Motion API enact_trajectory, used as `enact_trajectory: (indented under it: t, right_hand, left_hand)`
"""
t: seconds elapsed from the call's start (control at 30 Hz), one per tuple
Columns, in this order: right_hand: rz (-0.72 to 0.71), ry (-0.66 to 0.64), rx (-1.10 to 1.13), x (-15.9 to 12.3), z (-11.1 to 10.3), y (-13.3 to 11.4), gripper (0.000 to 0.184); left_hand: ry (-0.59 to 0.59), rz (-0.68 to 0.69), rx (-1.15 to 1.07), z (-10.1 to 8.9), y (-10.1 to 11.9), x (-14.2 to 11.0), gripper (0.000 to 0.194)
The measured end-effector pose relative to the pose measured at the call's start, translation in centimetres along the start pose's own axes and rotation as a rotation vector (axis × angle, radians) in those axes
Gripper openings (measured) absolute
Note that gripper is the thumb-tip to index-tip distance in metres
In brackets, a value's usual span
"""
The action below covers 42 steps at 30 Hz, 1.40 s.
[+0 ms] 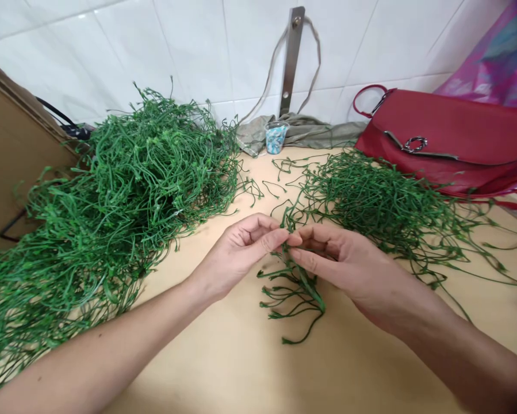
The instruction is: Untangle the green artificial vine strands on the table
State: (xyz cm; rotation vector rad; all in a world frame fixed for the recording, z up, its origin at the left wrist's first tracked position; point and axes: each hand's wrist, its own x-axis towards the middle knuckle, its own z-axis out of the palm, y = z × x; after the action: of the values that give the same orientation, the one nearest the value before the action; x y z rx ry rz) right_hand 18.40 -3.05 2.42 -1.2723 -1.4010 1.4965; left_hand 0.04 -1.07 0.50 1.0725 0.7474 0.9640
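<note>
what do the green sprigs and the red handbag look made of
The green sprigs look like moulded plastic: uniform, faintly glossy stems with near-identical tips. The red handbag looks like leather or faux leather, hard to tell, smooth with a soft sheen, and its polished ring looks metal.

We look out from a camera on a person's head. We face forward and down at the left hand (pixel 236 256) and the right hand (pixel 344 270) over the table (pixel 223 368). We are close above the table, and the white wall (pixel 111 52) stands past it, at the top of our view.
</note>
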Motion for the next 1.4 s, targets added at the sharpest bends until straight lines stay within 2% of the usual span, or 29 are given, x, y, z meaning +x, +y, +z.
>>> enact_trajectory:
  t: [0.17, 0.3, 0.4, 0.53, 0.7, 0.83, 0.9, 0.97, 1.13, 1.2, 1.27, 1.33, 1.4]
  right_hand:
    - [-0.060, -0.022, -0.090, -0.2, 0.2, 0.1, 0.025]
    - [-0.137, 0.071, -0.308, -0.1, 0.3, 0.1, 0.022]
    - [-0.132, 0.085, -0.273, 0.0, 0.4, 0.0, 0.021]
    - [-0.127, 0.051, -0.217, 0.1, -0.1, -0.1, 0.035]
    - [-0.279, -0.011, -0.211, 0.5, -0.4, 0.2, 0.039]
    - [-0.460, -0.007, -0.546, 1.4, -0.8, 1.1, 0.025]
    - [-0.529, 0.081, -0.721, 1.9, -1.8, 1.6, 0.023]
    - [-0.519, 0.257, -0.802, 2.1, -3.5, 1.8, 0.025]
    - [-0.447, 0.800, -0.692, 2.3, -8.0, 1.0, 0.025]
    - [-0.488, 0.985, -0.713, 2.6, -8.9, 1.0, 0.030]
    - [-0.539, 1.139, -0.824, 3.1, -9.1, 1.4, 0.046]
    - [-0.611, 1.193, -0.906, 3.3, -8.6, 1.8, 0.057]
    - [-0.738, 1.102, -0.898, 3.2, -7.4, 1.6, 0.048]
  left_hand:
    - [-0.016, 0.004, 0.069, 0.0, 0.1, 0.0, 0.026]
    - [-0.049, -0.020, 0.021, -0.3, -0.1, 0.1, 0.025]
    - [-0.077, -0.039, -0.035, -0.6, -0.3, 0.5, 0.025]
    - [-0.059, -0.063, -0.117, -1.0, -0.5, 1.0, 0.031]
    - [-0.015, -0.134, -0.393, -0.8, -0.4, 0.9, 0.034]
    - [-0.037, -0.170, -0.420, -0.6, -0.2, 0.8, 0.033]
    - [-0.032, -0.194, -0.401, -0.6, 0.2, 0.7, 0.035]
    - [-0.014, -0.179, -0.411, -0.7, 0.7, 0.6, 0.038]
    - [0.059, -0.019, -0.462, -1.1, 1.6, 0.5, 0.033]
    - [0.065, -0.003, -0.432, -1.2, 1.5, 0.7, 0.031]
    - [0.063, -0.015, -0.384, -1.2, 1.2, 0.9, 0.031]
    - [0.072, -0.027, -0.342, -1.1, 0.9, 1.1, 0.033]
    - [0.083, -0.038, -0.315, -1.0, 0.7, 1.1, 0.035]
